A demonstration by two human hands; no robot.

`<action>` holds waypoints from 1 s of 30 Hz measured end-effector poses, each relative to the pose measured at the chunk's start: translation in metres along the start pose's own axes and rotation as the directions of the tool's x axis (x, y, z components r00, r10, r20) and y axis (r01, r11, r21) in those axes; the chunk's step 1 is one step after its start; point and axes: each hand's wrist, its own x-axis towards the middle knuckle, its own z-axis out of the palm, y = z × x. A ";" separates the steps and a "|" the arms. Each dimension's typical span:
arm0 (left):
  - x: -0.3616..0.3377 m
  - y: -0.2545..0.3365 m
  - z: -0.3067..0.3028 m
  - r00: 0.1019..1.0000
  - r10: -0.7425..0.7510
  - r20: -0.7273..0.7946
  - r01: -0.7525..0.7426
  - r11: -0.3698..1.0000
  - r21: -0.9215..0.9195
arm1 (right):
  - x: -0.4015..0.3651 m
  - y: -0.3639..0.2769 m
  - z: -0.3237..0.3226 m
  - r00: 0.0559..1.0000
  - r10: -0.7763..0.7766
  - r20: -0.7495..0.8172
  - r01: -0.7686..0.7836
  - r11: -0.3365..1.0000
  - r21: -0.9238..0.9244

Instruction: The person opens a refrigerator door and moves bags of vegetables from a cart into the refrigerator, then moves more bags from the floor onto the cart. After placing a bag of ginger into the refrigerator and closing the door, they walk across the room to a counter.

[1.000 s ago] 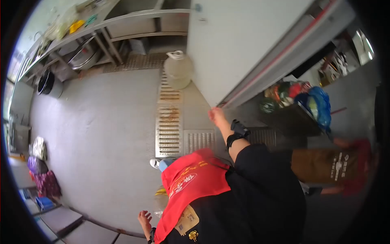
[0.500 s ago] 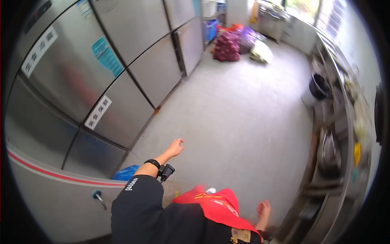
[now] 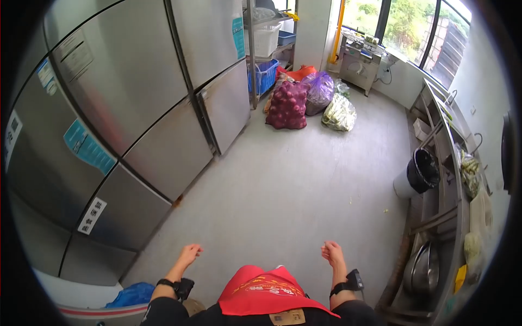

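Note:
My left hand (image 3: 191, 253) hangs in the air over the grey floor, its fingers loosely bent and nothing in them. On the other side, my right hand (image 3: 332, 252) is also raised over the floor with half-curled fingers, holding nothing. Neither touches any object. A black strap with a small device sits on my left wrist (image 3: 176, 286), and a similar one is on my right forearm (image 3: 348, 283). Between my arms shows a red apron (image 3: 258, 293) with yellow and white print.
Steel refrigerator doors (image 3: 125, 81) line the left. Ahead stand a net sack of red onions (image 3: 287, 107), a purple bag (image 3: 319, 89) and a pale plastic bag (image 3: 340, 112). Along the right are a black-lined bin (image 3: 423, 171), shelving and metal basins (image 3: 421, 269). A blue bag (image 3: 132, 295) lies lower left.
My view has swung left and moved forward, so the onion sack appears nearer. My left hand is now lower left in view; my right arm has come up into fuller sight.

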 end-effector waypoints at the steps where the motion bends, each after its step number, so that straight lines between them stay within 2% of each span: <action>1: 0.012 0.012 -0.003 0.997 -0.079 -0.013 0.078 0.995 -0.063 | 0.033 -0.032 0.020 0.996 0.031 0.083 -0.028 0.999 -0.034; 2: 0.027 0.025 -0.009 0.988 -0.154 -0.020 0.150 0.980 -0.127 | 0.055 -0.069 0.049 0.987 0.038 0.153 -0.030 0.998 -0.056; 4: 0.062 0.055 -0.017 0.976 -0.172 -0.130 0.145 0.970 -0.196 | 0.089 -0.121 0.105 0.959 0.062 0.276 -0.038 0.995 -0.093; 7: 0.143 0.100 -0.033 0.957 -0.093 -0.275 0.041 0.981 -0.189 | 0.150 -0.176 0.184 0.913 0.057 0.403 0.043 0.971 -0.235; 9: 0.205 0.157 -0.049 0.956 -0.011 -0.294 -0.049 0.980 -0.194 | 0.193 -0.209 0.227 0.882 0.042 0.470 0.116 0.946 -0.302; 10: 0.231 0.182 -0.055 0.956 0.018 -0.293 -0.079 0.977 -0.197 | 0.210 -0.219 0.237 0.879 0.037 0.475 0.137 0.935 -0.326; 13: 0.341 0.267 -0.076 0.927 0.166 -0.337 -0.169 0.985 0.021 | 0.283 -0.292 0.288 0.858 -0.016 0.513 0.218 0.916 -0.336; 15: 0.395 0.339 -0.089 0.917 0.243 -0.316 -0.242 0.969 0.041 | 0.311 -0.324 0.306 0.868 0.004 0.497 0.151 0.951 -0.270; 17: 0.448 0.399 -0.099 0.909 0.300 -0.290 -0.311 0.951 0.010 | 0.349 -0.357 0.331 0.861 0.097 0.500 0.059 0.956 -0.287; 19: 0.496 0.450 -0.110 0.900 0.325 -0.292 -0.333 0.943 0.023 | 0.370 -0.403 0.375 0.890 0.097 0.444 0.066 0.939 -0.337; 20: 0.515 0.464 -0.114 0.893 0.329 -0.308 -0.340 0.940 0.018 | 0.384 -0.418 0.394 0.878 0.107 0.466 0.069 0.936 -0.346; 23: 0.582 0.494 -0.125 0.861 0.277 -0.427 -0.320 0.947 -0.030 | 0.447 -0.463 0.457 0.807 0.142 0.574 0.122 0.910 -0.396; 26: 0.642 0.518 -0.134 0.839 0.073 -0.539 -0.261 0.923 -0.281 | 0.520 -0.506 0.530 0.718 0.207 0.664 0.170 0.874 -0.456; 27: 0.658 0.523 -0.139 0.819 0.043 -0.572 -0.259 0.917 -0.303 | 0.545 -0.520 0.556 0.674 0.224 0.704 0.182 0.873 -0.452; 28: 0.673 0.532 -0.144 0.836 -0.014 -0.549 -0.250 0.880 -0.404 | 0.573 -0.535 0.584 0.644 0.245 0.724 0.211 0.854 -0.476; 30: 0.697 0.545 -0.150 0.838 -0.145 -0.526 -0.146 0.869 -0.472 | 0.611 -0.568 0.644 0.592 0.279 0.756 0.265 0.819 -0.509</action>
